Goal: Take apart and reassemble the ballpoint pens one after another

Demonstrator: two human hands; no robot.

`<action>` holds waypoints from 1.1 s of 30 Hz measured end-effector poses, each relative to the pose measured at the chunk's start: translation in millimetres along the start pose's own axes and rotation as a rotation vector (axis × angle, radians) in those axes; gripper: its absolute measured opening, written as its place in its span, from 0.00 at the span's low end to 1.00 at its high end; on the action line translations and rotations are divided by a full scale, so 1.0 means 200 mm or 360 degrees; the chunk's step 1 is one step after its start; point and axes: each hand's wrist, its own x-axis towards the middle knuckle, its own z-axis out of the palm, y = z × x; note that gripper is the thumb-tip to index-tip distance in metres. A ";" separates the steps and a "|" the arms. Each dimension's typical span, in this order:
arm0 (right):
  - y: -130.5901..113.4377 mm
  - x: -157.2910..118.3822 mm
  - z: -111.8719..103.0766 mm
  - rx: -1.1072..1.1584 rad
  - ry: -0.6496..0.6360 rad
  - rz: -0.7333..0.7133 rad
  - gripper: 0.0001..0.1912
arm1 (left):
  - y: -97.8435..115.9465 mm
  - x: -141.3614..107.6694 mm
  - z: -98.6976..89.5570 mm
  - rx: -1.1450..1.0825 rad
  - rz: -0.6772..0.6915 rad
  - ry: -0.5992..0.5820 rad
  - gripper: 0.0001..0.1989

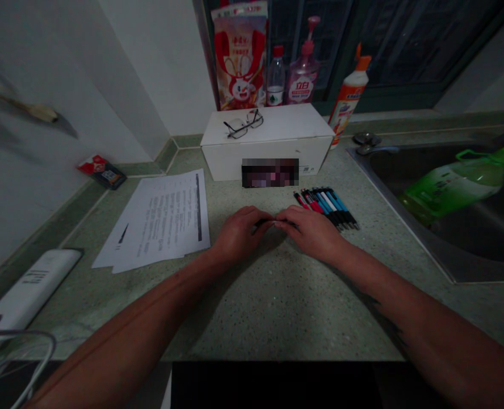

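Observation:
Above the middle of the counter, my left hand (243, 230) and my right hand (309, 230) meet at the fingertips. Both are closed in a pinch on a thin pen (273, 222), mostly covered by the fingers; only a short light bit shows between them. Just beyond my right hand lies a row of several click pens (326, 204) in red, blue, white and black, side by side and slanting. To the left of my left hand are printed paper sheets (162, 216), overlapping and flat on the counter.
Behind the hands stands a white box (269, 128) with eyeglasses (244, 125) on top. Bottles, including a pink pump bottle (303, 74), line the window. At right, a sink (452, 267) holds a green jug (456, 184). A white device (34, 284) with cables lies left.

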 end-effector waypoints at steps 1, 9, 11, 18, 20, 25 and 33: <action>0.00 0.00 0.00 0.0002 -0.0005 -0.0002 0.13 | 0.00 0.00 0.00 -0.0002 0.0009 0.0002 0.08; -0.01 0.00 0.00 0.0024 0.0027 0.0045 0.11 | -0.01 0.00 0.01 -0.0057 -0.0027 0.0005 0.06; -0.01 0.00 0.00 0.0025 0.0049 0.0078 0.12 | -0.01 0.00 0.01 -0.0057 -0.0061 0.0002 0.06; -0.02 0.00 -0.01 -0.0009 0.0228 0.0256 0.12 | -0.02 0.01 0.01 0.0020 -0.0360 0.0183 0.08; -0.02 0.00 -0.01 -0.0017 0.0230 0.0273 0.12 | -0.02 0.01 0.00 0.0030 -0.0409 0.0218 0.08; -0.01 0.00 -0.02 -0.0001 0.0216 0.0234 0.13 | -0.01 0.01 -0.01 0.0048 -0.0416 0.0202 0.08; -0.01 0.00 -0.03 0.0098 0.0303 0.0228 0.10 | 0.01 0.01 -0.02 0.0062 -0.0300 0.0072 0.08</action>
